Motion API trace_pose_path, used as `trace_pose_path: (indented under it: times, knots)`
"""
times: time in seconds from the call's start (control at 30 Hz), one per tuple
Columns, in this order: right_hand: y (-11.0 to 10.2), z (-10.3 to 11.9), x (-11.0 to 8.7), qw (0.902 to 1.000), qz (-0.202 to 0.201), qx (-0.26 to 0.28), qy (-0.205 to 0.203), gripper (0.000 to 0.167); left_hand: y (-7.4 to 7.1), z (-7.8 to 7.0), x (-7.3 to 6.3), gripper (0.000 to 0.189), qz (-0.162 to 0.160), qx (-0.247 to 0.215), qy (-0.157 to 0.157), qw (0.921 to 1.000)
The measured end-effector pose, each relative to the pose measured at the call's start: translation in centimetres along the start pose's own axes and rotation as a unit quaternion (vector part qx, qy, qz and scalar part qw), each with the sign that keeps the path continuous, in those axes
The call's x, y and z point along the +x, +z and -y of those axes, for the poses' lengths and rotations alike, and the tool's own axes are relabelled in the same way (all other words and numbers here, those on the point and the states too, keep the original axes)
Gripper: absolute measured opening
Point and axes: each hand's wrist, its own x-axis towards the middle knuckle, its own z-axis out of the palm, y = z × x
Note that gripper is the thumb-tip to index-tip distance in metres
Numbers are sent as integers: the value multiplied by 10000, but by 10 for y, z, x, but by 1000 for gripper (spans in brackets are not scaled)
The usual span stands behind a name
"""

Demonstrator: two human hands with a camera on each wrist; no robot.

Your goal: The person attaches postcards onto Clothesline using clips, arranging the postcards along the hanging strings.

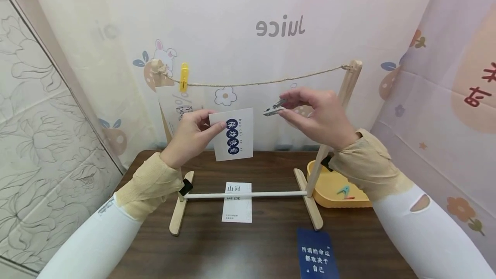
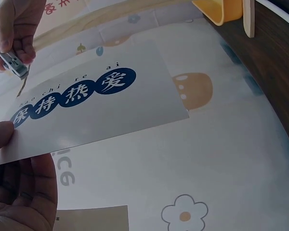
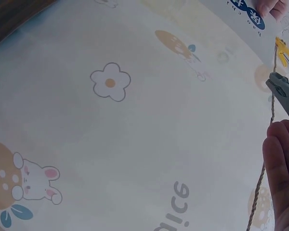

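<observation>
In the head view my left hand pinches a white card with blue round characters, thumb in front and fingers behind. To its right, my right hand holds a grey clothespin between thumb and fingers, its tip pointing at the card but apart from it. Both are below a sagging twine line. A yellow clothespin sits on the line near its left end, with a pale card hanging there, partly hidden by my left hand. The right wrist view shows the grey clothespin close up.
A wooden frame carries the line; its white crossbar runs low above the brown table. A white card and a blue card lie there. At right, a yellow tray holds small clothespins.
</observation>
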Motion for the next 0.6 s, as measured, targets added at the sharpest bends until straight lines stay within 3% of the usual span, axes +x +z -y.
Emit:
trace_pose_path:
  times: [0.27, 0.6]
  knots:
    - [4, 3, 4, 10000, -46, 26, -84, 24, -2, 4, -1, 14, -174, -21, 77, 9998]
    - [5, 7, 14, 9985, -286, -113, -448, 24, -2, -3, 3, 15, -220, 81, 64, 9997]
